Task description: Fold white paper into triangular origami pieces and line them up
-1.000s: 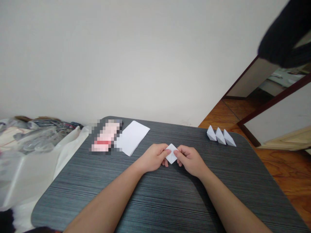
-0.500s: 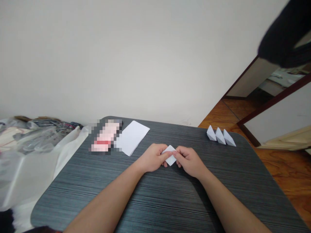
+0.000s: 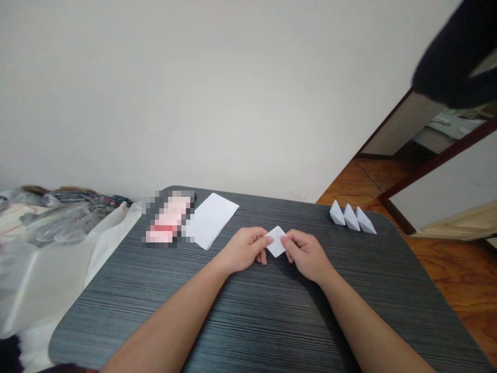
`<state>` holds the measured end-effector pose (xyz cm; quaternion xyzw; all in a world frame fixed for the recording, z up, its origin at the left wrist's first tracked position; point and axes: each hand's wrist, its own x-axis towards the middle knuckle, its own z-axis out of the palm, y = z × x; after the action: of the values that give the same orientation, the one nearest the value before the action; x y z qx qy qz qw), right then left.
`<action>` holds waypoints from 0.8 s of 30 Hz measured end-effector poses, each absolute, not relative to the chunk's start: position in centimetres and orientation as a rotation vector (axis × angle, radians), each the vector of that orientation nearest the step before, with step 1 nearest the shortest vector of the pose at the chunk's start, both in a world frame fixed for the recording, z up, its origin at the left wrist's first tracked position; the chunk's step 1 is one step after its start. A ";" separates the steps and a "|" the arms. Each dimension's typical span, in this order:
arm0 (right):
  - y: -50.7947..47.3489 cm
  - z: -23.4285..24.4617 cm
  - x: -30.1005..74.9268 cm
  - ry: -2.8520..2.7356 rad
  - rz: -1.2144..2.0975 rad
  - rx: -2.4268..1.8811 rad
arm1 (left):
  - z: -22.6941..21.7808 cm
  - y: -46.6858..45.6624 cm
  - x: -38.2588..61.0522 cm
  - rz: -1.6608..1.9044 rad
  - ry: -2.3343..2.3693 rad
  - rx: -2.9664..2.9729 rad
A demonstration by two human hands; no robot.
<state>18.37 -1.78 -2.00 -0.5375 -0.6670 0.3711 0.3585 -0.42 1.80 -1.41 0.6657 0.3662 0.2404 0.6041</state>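
Note:
A small white paper diamond (image 3: 276, 241), folded with a crease down its middle, is held a little above the dark table. My left hand (image 3: 244, 250) pinches its left corner between thumb and fingers. My right hand (image 3: 305, 255) grips its right corner the same way. The paper's top and bottom points stick out between my hands. Beyond my left hand lies a stack of white paper sheets (image 3: 210, 220). Several folded paper pieces with pointed tops (image 3: 351, 218) stand in a row near the table's far right edge.
A pixelated pink-and-red object (image 3: 168, 217) lies at the table's far edge. Plastic bags and white sheeting (image 3: 58, 248) are heaped left of the grey striped table (image 3: 248, 321). A wall rises behind it; wooden floor (image 3: 458, 280) and a door frame show at right.
My hands have drawn slightly apart, and my fingers no longer cover the middle of the paper. The diamond shows more fully and sits slightly higher than before.

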 end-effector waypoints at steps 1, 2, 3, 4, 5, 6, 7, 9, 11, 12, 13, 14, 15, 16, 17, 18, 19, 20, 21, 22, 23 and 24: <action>-1.8 -2.1 18.4 -1.716 0.946 -1.393 | -1.4 1.8 -0.4 0.554 0.855 1.534; -1.8 -2.1 18.4 -1.718 0.938 -1.396 | -1.3 1.8 -0.5 0.551 0.862 1.530; -1.8 -2.1 18.3 -1.723 0.935 -1.395 | -1.3 1.7 -0.5 0.548 0.867 1.525; -1.8 -2.1 18.3 -1.726 0.936 -1.390 | -1.2 1.7 -0.5 0.547 0.868 1.520; -1.8 -2.1 18.3 -1.729 0.943 -1.386 | -1.1 1.7 -0.5 0.546 0.866 1.514; -1.8 -2.1 18.2 -1.727 0.950 -1.382 | -0.9 1.7 -0.6 0.545 0.862 1.509; -1.8 -2.1 18.2 -1.727 0.953 -1.380 | -0.9 1.6 -0.6 0.546 0.857 1.505; -1.8 -2.1 18.2 -1.725 0.955 -1.379 | -0.8 1.7 -0.6 0.550 0.851 1.506; -1.8 -2.2 18.3 -1.726 0.947 -1.380 | -0.8 1.7 -0.5 0.556 0.851 1.515; -1.8 -2.2 18.4 -1.725 0.941 -1.382 | -0.8 1.7 -0.5 0.561 0.852 1.519; -1.8 -2.2 18.4 -1.722 0.935 -1.387 | -0.9 1.7 -0.5 0.566 0.855 1.523; -1.8 -2.2 18.4 -1.721 0.927 -1.391 | -1.0 1.8 -0.5 0.571 0.859 1.524; -1.8 -2.3 18.5 -1.722 0.920 -1.395 | -1.1 1.8 -0.4 0.573 0.863 1.524; -1.7 -2.3 18.5 -1.723 0.916 -1.398 | -1.1 1.8 -0.4 0.573 0.866 1.523; -1.7 -2.4 18.5 -1.726 0.911 -1.400 | -1.1 1.8 -0.4 0.572 0.868 1.521; -1.7 -2.4 18.5 -1.730 0.913 -1.402 | -1.1 1.8 -0.4 0.570 0.869 1.518; -1.7 -2.5 18.5 -1.722 0.918 -1.403 | -1.1 1.7 -0.5 0.568 0.869 1.513; -1.7 -2.5 18.4 -1.712 0.933 -1.406 | -1.1 1.7 -0.5 0.567 0.869 1.510; -1.7 -2.5 18.4 -1.705 0.961 -1.403 | -1.1 1.7 -0.5 0.568 0.870 1.507; -1.7 -2.5 18.4 -1.705 0.995 -1.404 | -1.0 1.7 -0.5 0.568 0.871 1.508; -1.7 -2.5 18.4 -1.717 1.025 -1.403 | -1.0 1.7 -0.5 0.568 0.871 1.513; -1.7 -2.5 18.3 -1.731 1.035 -1.405 | -0.9 1.6 -0.6 0.568 0.869 1.522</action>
<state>18.32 -1.74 -2.48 -0.5386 -0.6635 0.3968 0.3351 -0.55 1.65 -0.92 0.6577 0.3758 0.2453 0.6050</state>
